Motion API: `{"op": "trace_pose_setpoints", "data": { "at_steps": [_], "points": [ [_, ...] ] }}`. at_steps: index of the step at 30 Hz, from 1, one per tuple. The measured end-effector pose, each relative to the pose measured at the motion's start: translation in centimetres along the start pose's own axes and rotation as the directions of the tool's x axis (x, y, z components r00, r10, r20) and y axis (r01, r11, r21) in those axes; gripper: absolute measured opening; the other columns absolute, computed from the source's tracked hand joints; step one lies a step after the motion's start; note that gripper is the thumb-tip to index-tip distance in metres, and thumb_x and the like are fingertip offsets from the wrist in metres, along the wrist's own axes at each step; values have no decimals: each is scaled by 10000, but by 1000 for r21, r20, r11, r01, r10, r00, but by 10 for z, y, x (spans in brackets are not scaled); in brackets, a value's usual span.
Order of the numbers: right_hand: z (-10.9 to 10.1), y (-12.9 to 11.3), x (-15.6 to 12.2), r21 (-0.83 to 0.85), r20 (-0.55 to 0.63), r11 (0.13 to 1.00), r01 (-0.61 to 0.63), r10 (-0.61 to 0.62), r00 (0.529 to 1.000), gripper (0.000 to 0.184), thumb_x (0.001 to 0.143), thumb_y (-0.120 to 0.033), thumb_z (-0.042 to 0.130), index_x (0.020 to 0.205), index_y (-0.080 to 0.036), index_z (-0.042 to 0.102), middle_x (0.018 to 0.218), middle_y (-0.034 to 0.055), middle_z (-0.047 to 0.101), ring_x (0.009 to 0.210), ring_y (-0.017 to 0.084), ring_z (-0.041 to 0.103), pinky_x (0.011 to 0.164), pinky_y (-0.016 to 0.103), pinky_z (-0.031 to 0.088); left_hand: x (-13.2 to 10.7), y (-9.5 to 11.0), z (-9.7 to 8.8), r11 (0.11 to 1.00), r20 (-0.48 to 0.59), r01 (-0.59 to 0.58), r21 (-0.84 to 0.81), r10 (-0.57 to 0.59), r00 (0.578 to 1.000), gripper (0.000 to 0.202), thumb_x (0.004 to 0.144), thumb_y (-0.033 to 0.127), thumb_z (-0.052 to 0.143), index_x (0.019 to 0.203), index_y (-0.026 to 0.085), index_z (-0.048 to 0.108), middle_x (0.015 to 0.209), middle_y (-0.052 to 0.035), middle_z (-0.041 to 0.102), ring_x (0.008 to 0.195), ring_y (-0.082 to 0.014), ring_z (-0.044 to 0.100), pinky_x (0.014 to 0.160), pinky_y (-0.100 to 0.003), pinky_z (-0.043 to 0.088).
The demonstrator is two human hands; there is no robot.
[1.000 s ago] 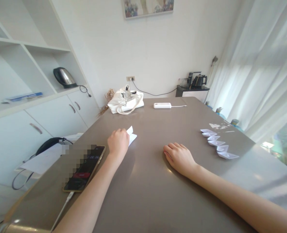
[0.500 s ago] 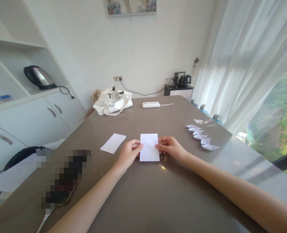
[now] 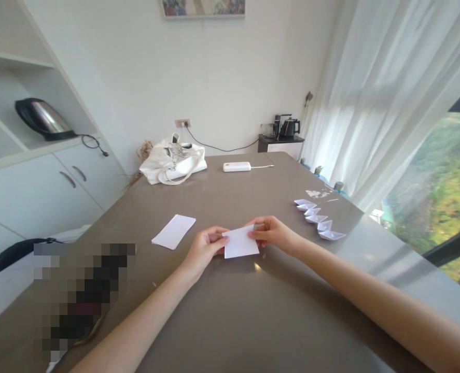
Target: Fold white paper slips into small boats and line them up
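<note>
One plain paper [image 3: 240, 244] is held up mid-frame, its two sides pinched by the fingers of the left hand [image 3: 204, 247] and right hand [image 3: 275, 233]. One paper pile [image 3: 174, 231] is seen at left; at right, folded boats [image 3: 317, 219], too bunched to count. One bag [image 3: 175, 163] is set behind, upper left. The held paper is white and four-sided.

The left hand [image 3: 208, 247] and right hand [image 3: 272, 233] hold a white paper [image 3: 239, 245] between their fingers, while flat papers [image 3: 174, 231] lie left of these fingers, folded papers [image 3: 316, 219] right, and a white device [image 3: 236, 167] well beyond.
</note>
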State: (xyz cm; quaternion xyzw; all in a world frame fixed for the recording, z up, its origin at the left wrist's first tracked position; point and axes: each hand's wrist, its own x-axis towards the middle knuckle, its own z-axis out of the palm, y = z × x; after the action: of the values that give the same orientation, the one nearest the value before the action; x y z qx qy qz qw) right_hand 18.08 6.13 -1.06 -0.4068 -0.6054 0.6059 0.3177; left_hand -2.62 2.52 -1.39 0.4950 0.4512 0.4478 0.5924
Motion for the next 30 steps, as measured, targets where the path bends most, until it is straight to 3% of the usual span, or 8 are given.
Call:
{"op": "trace_pose_setpoints", "data": {
  "at_steps": [4, 8, 12, 15, 21, 25, 30],
  "points": [
    [5, 1, -3, 52, -37, 998, 30, -28, 999, 240, 662, -295, 696, 825, -119, 713, 590, -4, 615, 493, 65, 485, 490, 192, 381, -1, 1, -1, 998, -21, 46, -45, -47, 999, 152, 661, 189, 655, 798, 124, 665, 726, -29, 686, 687, -137, 632, 658, -232, 497],
    [10, 6, -15, 40, -102, 997, 73, -69, 992, 175, 647, -241, 653, 746, -119, 730, 558, -3, 608, 485, 78, 489, 486, 204, 389, -4, 3, 1, 993, 47, 98, -70, -95, 994, 161, 722, 209, 545, 776, 111, 661, 750, -64, 695, 701, -155, 648, 664, -254, 504],
    [14, 13, -28, -40, -158, 991, 124, -129, 979, 184, 676, -208, 588, 744, -131, 740, 550, 4, 616, 474, 89, 494, 449, 198, 365, -6, 1, 6, 992, 86, 88, 94, -96, 992, 262, 747, 329, 627, 906, 122, 659, 864, -88, 706, 758, -180, 654, 652, -261, 503],
    [16, 16, -34, -137, -145, 979, 153, -173, 974, 225, 697, -172, 538, 765, -137, 749, 621, 26, 660, 525, 106, 538, 497, 208, 409, -6, -4, 6, 969, 104, 43, 242, -70, 992, 321, 711, 329, 698, 947, 114, 670, 886, -105, 714, 785, -185, 654, 664, -247, 490],
    [18, 11, -46, -245, -77, 961, 130, -153, 985, 306, 719, -109, 463, 824, -136, 749, 625, 23, 652, 545, 110, 552, 525, 207, 434, -4, -6, 5, 958, 137, 20, 287, -62, 989, 287, 726, 311, 698, 936, 115, 683, 911, -107, 725, 801, -184, 666, 720, -259, 491],
    [17, 11, -48, -210, -70, 966, 151, -169, 983, 205, 782, -230, 565, 881, -132, 716, 728, 40, 670, 601, 120, 572, 545, 211, 446, -5, -5, 7, 952, 135, 15, 306, -59, 989, 271, 730, 312, 695, 917, 116, 681, 873, -96, 726, 773, -186, 668, 691, -260, 501],
    [14, 20, -46, -157, -62, 981, 115, -126, 990, 297, 771, -340, 646, 997, -147, 657, 688, 18, 637, 578, 119, 575, 513, 211, 444, -6, -4, 9, 947, 170, -2, 323, -56, 984, 238, 755, 294, 666, 912, 115, 677, 836, -87, 717, 766, -185, 665, 645, -249, 513]
  ]
}}
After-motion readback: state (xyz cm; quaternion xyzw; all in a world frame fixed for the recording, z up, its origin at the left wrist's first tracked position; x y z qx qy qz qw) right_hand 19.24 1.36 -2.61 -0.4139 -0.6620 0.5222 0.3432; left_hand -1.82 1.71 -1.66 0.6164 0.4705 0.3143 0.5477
